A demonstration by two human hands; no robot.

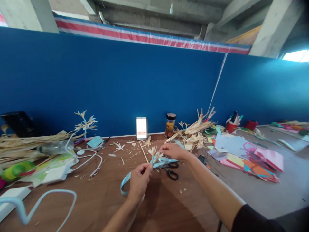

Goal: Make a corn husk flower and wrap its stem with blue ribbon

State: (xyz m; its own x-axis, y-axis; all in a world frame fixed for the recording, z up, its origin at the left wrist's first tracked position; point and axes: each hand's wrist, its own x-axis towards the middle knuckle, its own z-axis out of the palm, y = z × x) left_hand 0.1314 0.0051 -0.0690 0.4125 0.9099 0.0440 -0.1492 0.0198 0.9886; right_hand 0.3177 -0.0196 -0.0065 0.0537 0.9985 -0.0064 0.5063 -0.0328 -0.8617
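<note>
My left hand (140, 182) is closed in a pinch at the base of a pale corn-husk flower (154, 154), above the table. A light-blue ribbon (125, 185) loops out to the left of that hand, and more light-blue material lies behind the fingertips. Just right of the flower, my right hand (173, 150) has its fingertips pressed together; whatever they hold, if anything, is too small to make out. Scissors with black handles (173, 175) lie on the table below the right hand, their blades partly hidden by the blue material. A thin stick (144, 152) lies behind the flower.
A jar with a dark lid (170, 125) and a heap of dry husks (196, 132) stand behind my right hand. Coloured paper (251, 164) spreads to the right. At left are a clear bottle (56, 147), white cables (96, 156) and a finished-looking husk flower stem (85, 124).
</note>
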